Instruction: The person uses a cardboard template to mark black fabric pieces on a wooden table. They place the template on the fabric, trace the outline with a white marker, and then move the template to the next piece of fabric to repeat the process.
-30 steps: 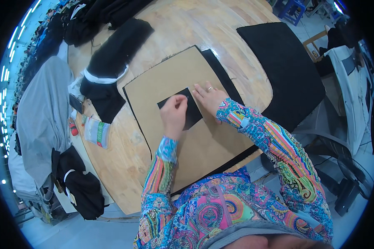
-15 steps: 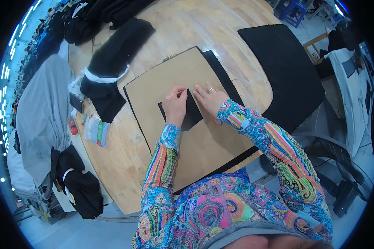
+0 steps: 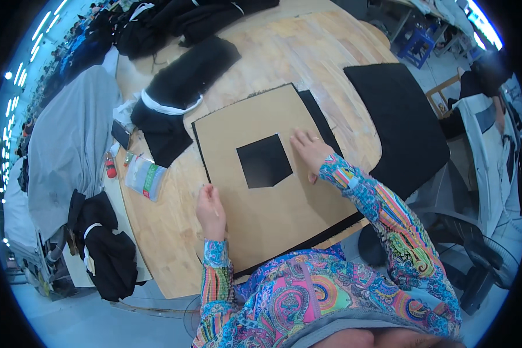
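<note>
A tan card template (image 3: pixel 261 217) lies over black fabric (image 3: pixel 325 119), whose frayed edges show around it. In its middle is a five-sided black patch (image 3: pixel 265 161), which looks like a cut-out with the cloth showing through. My right hand (image 3: pixel 312 152) rests on the card to the right of this patch, its fingers extended. Over the card's left edge is my left hand (image 3: pixel 210 211), its fingers curled together; something thin and pale seems to be in them, too small to name.
Black cloth bundled with a white band (image 3: pixel 171 104) lies at the table's left. Nearby are a plastic packet (image 3: pixel 145 178), a small red object (image 3: pixel 110 167) and a phone-like dark slab (image 3: pixel 120 134). More black fabric (image 3: pixel 394 116) lies on the right. A fan (image 3: pixel 481 249) stands off the table's right side.
My left hand has moved from the patch's upper corner down and left to the card's edge, uncovering the patch. My right hand stays on the card. The whole view has shifted slightly.
</note>
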A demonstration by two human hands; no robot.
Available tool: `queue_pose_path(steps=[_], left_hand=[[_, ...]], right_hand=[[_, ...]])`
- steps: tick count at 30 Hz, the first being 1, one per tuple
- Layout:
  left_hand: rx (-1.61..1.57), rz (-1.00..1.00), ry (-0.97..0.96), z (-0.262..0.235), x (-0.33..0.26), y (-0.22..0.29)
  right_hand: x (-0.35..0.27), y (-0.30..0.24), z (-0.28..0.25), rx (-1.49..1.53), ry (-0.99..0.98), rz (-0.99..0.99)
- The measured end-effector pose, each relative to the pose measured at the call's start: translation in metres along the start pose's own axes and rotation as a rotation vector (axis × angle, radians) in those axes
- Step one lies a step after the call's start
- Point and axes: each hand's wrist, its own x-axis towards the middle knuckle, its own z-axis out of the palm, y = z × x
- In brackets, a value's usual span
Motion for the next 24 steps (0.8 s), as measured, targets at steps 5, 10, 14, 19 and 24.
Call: queue_pose_path(steps=[5,10,14,19,24], left_hand=[[-0.208,-0.179,-0.05,0.001,0.0,0.009],[-0.417,-0.223,0.033,-0.023,0.005,0.04],[-0.493,-0.098,0.309,-0.099,0.006,0.027],[-0.402,-0.188,0.451,-0.24,0.01,-0.064],[-0.426,-0.27,0.56,-0.281,0.003,-0.147]], right_hand=[[-0.025,0.017,0.023,0.264,0.162,0.306],[-0.038,0.023,0.018,0.792,0.359,0.289],[-0.072,0.025,0.031,0.549,0.758,0.224],[-0.108,0.006,0.052,0.484,0.678,0.253],[-0.114,-0.004,0.067,0.394,0.644,0.263]])
